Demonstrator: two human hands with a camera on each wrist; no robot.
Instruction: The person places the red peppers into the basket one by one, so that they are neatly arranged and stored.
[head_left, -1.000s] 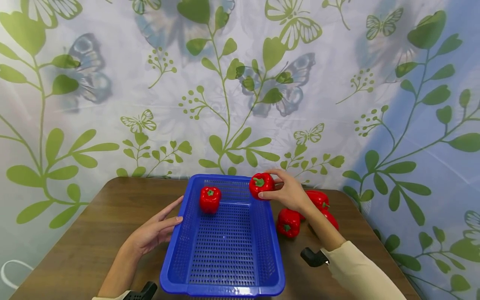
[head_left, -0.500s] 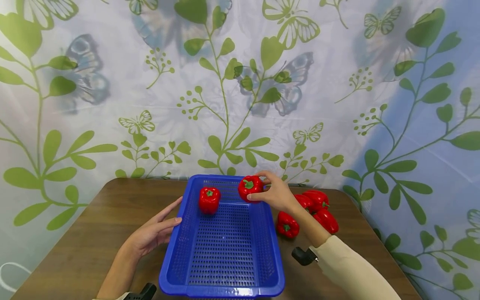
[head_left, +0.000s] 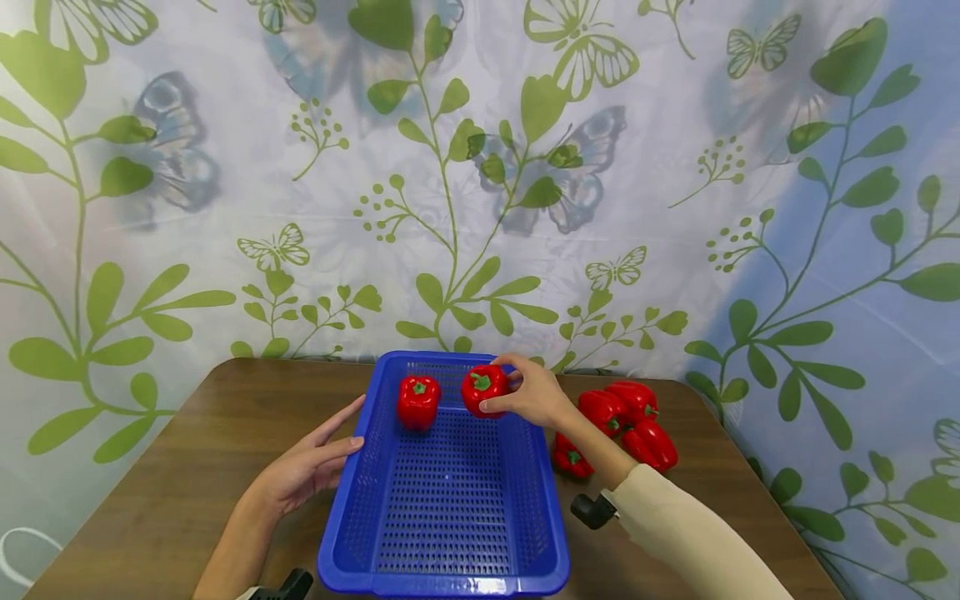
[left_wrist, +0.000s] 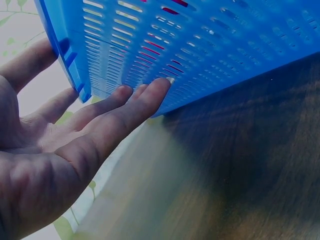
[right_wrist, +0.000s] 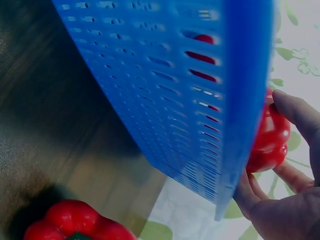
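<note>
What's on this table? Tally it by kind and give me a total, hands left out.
Blue plastic basket: 1
Red bell peppers: 6 (1 lying in the basket, 1 held over it by the right hand, 4 on the table to its right)
Total: 7

The right hand (head_left: 534,397) is carrying the red pepper (head_left: 483,389) it grips leftward and a little downward, from above the blue basket's (head_left: 442,575) far right rim to well inside the far end, so that it is now coming close beside the pepper already in the basket (head_left: 418,401). As the forearm is swinging in over the right wall, it is uncovering more of the loose peppers on the table (head_left: 628,417) (one of them, near the basket, is now partly hidden behind the wrist).
</note>
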